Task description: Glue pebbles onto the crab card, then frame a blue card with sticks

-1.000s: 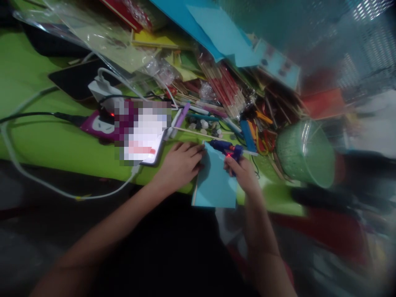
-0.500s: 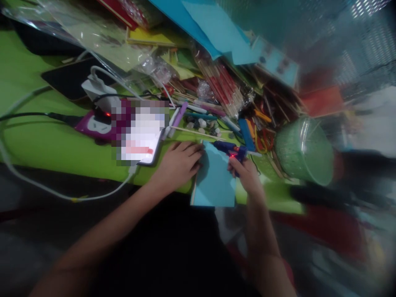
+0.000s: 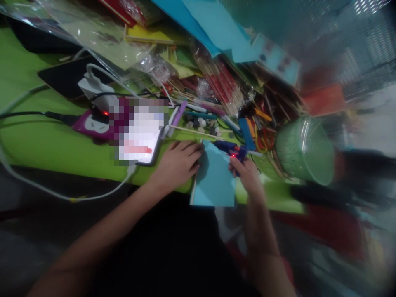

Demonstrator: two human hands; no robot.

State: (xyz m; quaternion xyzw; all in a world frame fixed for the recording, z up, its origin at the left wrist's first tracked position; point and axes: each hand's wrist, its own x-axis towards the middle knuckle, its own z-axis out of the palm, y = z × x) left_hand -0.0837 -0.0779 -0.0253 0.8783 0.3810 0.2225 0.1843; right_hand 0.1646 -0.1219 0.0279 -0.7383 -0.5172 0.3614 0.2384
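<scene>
My right hand (image 3: 244, 171) is wrapped round the handle of a dark blue glue gun (image 3: 232, 149). The gun has a small red light, and a pale stick pokes out of its back. Its nozzle points left, close to the top edge of a light blue board (image 3: 215, 181). That board lies at the table's front edge, with its lower part jutting over. Flat at the board's left edge rests my left hand (image 3: 181, 163), fingers stretched out and their tips touching the board.
Left of my hands lies a lit phone (image 3: 145, 144), cabled, beside a purple power strip (image 3: 99, 123). A green tub (image 3: 305, 150) stands at the right on the green table (image 3: 93, 159). Behind are pens, pebbles (image 3: 201, 123), bundled sticks (image 3: 219, 84) and blue sheets (image 3: 216, 29).
Both hands, the glue gun and the board stay almost in place. The view has shifted very slightly.
</scene>
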